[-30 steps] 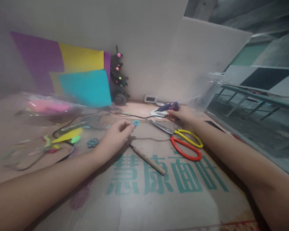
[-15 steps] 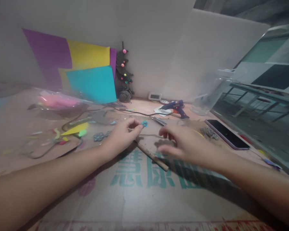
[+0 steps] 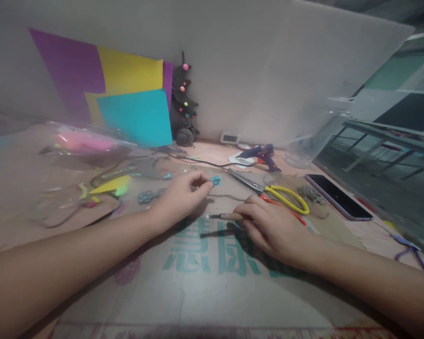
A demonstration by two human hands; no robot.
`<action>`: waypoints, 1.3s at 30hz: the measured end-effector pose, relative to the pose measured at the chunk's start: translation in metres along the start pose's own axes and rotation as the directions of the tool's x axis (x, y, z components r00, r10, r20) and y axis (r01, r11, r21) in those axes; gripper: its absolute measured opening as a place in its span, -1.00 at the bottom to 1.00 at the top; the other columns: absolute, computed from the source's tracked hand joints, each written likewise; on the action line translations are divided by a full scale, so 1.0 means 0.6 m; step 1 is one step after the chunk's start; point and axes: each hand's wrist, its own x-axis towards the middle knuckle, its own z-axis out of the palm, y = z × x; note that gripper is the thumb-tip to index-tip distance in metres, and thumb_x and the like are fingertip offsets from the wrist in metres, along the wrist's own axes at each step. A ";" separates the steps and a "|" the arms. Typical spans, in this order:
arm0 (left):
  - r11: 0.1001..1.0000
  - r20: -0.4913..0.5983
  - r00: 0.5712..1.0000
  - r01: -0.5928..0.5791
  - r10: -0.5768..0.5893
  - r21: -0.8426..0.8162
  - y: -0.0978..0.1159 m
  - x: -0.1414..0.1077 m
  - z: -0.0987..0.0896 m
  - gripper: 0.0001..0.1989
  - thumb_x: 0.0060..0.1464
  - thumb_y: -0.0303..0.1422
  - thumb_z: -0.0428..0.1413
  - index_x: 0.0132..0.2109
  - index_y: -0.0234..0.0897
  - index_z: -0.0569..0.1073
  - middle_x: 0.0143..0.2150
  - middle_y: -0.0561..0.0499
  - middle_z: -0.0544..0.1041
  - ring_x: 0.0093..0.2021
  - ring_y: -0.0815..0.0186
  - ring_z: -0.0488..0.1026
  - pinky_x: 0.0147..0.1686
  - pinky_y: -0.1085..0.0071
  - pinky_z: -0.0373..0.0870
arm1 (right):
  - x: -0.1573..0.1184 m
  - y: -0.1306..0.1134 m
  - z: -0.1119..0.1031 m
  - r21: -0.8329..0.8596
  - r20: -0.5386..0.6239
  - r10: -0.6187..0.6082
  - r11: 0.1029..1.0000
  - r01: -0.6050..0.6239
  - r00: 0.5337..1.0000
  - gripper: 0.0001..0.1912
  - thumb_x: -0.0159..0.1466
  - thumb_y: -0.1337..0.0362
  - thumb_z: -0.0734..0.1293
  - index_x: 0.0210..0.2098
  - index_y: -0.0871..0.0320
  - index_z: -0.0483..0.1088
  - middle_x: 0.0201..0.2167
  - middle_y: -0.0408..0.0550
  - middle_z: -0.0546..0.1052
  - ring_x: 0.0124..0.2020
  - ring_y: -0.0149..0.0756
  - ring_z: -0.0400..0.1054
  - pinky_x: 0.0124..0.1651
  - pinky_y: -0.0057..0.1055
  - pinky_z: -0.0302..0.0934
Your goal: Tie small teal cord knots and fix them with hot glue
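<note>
Between the thumb and fingertips of my left hand (image 3: 187, 200) is a small teal flower-like piece (image 3: 216, 180). The fingers of my right hand (image 3: 272, 228) are closed around a thin wooden-handled tool (image 3: 229, 216). Its pale, metallic-looking tip points left, a little below and apart from the teal piece; the exact kind of tool is unclear. Just beyond my right hand lie scissors (image 3: 259, 186) with a yellow and an orange handle, partly covered by the hand. A thin dark cord (image 3: 226, 196) runs on the table between both hands.
Behind the hands are a glue gun (image 3: 261, 155) and a small white digital clock (image 3: 229, 138). A phone (image 3: 337, 197) and a coil of grey cord (image 3: 311, 194) lie right. Coloured sheets (image 3: 134, 117) lean at the back left, near a dark decorated tree (image 3: 185, 103). Scraps (image 3: 109, 185) lie left.
My right hand has closed on the wooden-handled tool that lay on the table and turned its tip leftward. The scissors show more fully. My left hand keeps the teal piece nearly still.
</note>
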 end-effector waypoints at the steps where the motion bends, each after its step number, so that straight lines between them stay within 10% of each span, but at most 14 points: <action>1: 1.000 0.004 1.000 0.003 -0.003 0.001 0.000 0.000 0.000 -0.80 0.15 -0.26 0.03 -0.39 -0.26 0.36 -0.40 0.07 0.44 -0.33 0.30 0.38 -0.32 0.41 0.27 | -0.003 0.011 -0.002 0.022 -0.052 0.021 1.000 -0.020 0.998 -0.75 0.36 0.32 0.13 -0.07 0.17 0.38 -0.29 0.02 0.50 -0.36 -0.27 0.39 -0.33 -0.35 0.26; 8: 0.998 0.037 0.999 -0.008 0.006 0.066 0.004 -0.004 -0.002 -0.78 0.17 -0.24 0.03 -0.38 -0.26 0.35 -0.42 0.09 0.41 -0.40 0.34 0.35 -0.38 0.42 0.23 | -0.004 0.056 0.006 0.215 -0.214 0.341 0.931 -0.297 0.915 -0.68 0.40 0.23 0.12 0.03 0.13 0.39 -0.35 -0.06 0.58 -0.40 -0.29 0.46 -0.33 -0.37 0.32; 39: 0.986 0.074 0.995 -0.081 0.071 0.144 0.006 -0.006 -0.002 -0.80 0.16 -0.27 0.02 -0.36 -0.27 0.41 -0.37 0.07 0.47 -0.28 0.29 0.40 -0.25 0.41 0.25 | -0.006 0.057 0.024 0.145 -0.234 0.154 0.982 -0.122 0.960 -0.70 0.35 0.35 0.23 0.04 0.14 0.43 -0.17 -0.05 0.61 -0.24 -0.37 0.50 -0.19 -0.47 0.35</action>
